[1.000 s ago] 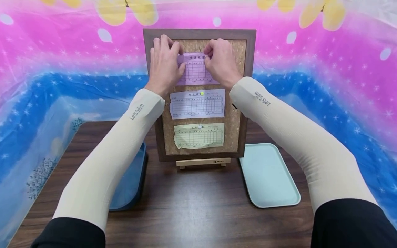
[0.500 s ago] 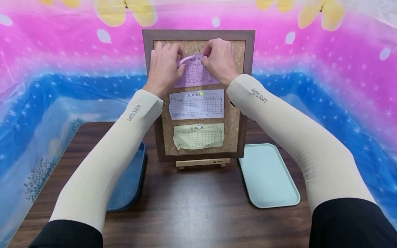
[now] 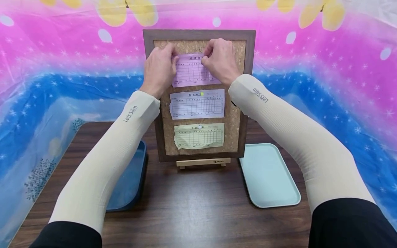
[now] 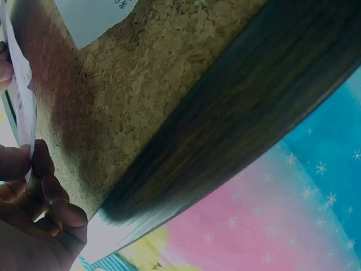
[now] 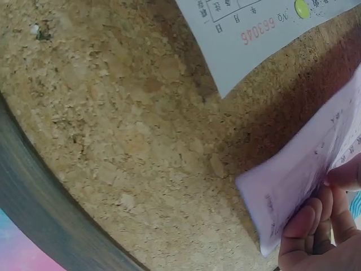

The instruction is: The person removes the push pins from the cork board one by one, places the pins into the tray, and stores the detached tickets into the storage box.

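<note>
Two pinches on my feed hold the pink slip (image 3: pixel 190 71): left hand (image 3: pixel 159 70) at its upper left corner, right hand (image 3: pixel 222 61) near its top middle. I see it below both, long axis running past the right grip, corkboard (image 3: pixel 232 132) behind.

A thin purple slip (image 3: pixel 189 73), printed with a dark table grid, faces outward near the top edge of the corkboard (image 3: pixel 232 131), its lower edge bowing off the cork. The left hand (image 3: pixel 159 70) pinches its left side; the right hand (image 3: pixel 221 60) pinches it along its upper edge.
</note>
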A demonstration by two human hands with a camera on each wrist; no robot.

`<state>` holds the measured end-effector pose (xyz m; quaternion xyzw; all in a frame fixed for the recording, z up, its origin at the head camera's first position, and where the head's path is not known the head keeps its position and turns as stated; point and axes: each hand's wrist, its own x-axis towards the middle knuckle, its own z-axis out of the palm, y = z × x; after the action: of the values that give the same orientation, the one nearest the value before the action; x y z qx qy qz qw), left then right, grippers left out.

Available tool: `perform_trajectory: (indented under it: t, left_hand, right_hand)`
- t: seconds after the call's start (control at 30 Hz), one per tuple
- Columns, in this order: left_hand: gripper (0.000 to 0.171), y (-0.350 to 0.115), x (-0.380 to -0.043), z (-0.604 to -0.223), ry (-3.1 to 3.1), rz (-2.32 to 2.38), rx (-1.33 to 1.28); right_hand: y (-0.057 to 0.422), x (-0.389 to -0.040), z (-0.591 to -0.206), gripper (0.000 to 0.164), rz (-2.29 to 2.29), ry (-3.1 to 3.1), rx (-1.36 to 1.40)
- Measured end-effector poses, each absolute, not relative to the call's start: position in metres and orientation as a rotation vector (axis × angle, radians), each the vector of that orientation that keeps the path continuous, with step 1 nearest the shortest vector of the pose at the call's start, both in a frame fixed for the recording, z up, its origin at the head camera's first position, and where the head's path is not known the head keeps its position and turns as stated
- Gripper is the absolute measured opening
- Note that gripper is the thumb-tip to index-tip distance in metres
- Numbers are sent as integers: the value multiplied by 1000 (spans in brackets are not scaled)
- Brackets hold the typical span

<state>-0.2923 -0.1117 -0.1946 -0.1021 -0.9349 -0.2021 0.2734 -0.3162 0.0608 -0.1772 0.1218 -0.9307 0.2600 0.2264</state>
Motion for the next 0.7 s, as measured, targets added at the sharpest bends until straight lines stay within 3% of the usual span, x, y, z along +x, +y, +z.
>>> perform_trajectory:
  t: [0.7]
  left_hand:
    - [22, -123, -293, -192, -2465, -610, -250]
  right_hand:
    - [82, -313, -184, 6, 812, -2423, 569]
